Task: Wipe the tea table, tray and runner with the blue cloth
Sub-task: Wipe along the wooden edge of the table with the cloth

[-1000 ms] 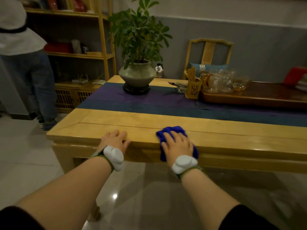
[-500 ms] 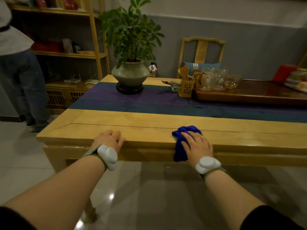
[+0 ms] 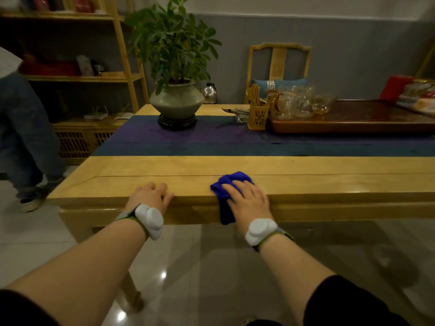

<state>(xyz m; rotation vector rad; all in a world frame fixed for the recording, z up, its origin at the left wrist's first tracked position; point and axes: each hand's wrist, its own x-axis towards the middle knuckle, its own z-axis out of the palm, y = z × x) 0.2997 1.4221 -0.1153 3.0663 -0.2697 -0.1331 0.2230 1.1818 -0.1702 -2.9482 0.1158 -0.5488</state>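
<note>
**Cloth on the near edge of the worktop**

My right hand (image 3: 248, 200) lies flat on the one blue cloth (image 3: 231, 182), fingers (image 3: 229, 189) straight and spread, pressing it to the near edge of the worktop (image 3: 329, 170); part of the cloth hangs over the front. My left hand (image 3: 150, 196) rests just beside it on the same edge, fingers relaxed and holding nothing. Each wrist carries one white band, two in all.

One runner (image 3: 211, 142), purple and blue, lies along the worktop beyond my hands. On it stands one plant (image 3: 176, 100) in a grey-green pot. To the right sits one dark tray (image 3: 353, 123) holding several glass cups (image 3: 303, 102); I cannot count them exactly. One holder (image 3: 258, 118) of wooden tools stands just beside the tray's left end. One chair (image 3: 280, 60) stands behind the worktop, and one person (image 3: 21, 128) stands at far left by the shelves (image 3: 70, 76).
</note>
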